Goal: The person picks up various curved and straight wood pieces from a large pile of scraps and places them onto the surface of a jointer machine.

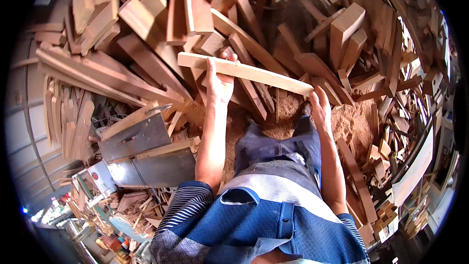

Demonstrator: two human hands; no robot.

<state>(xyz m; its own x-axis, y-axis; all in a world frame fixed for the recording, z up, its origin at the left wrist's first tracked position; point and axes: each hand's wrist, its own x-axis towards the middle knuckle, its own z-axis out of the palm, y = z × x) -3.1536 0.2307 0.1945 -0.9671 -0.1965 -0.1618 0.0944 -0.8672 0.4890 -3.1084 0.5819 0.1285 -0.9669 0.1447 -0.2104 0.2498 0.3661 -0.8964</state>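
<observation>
A long, pale wooden strip [264, 75] is held out in front of me, sloping down from left to right. My left hand [221, 79] grips it close to its left end, with the thumb on the near side and the fingertips showing over the far edge. At the other end my right hand [319, 105] closes round the tip, its fingers bent against the wood. Both forearms reach up from my body, and the strip is raised over the pile of boards [200, 7] beyond it.
Stacked and loose boards [97, 73] crowd the far side and left. To the left stands a machine with a grey metal table [137, 139]. Sawdust [351, 122] covers the floor near my feet. Offcuts [378, 159] heap up at the right, beside a pale sheet [414, 166].
</observation>
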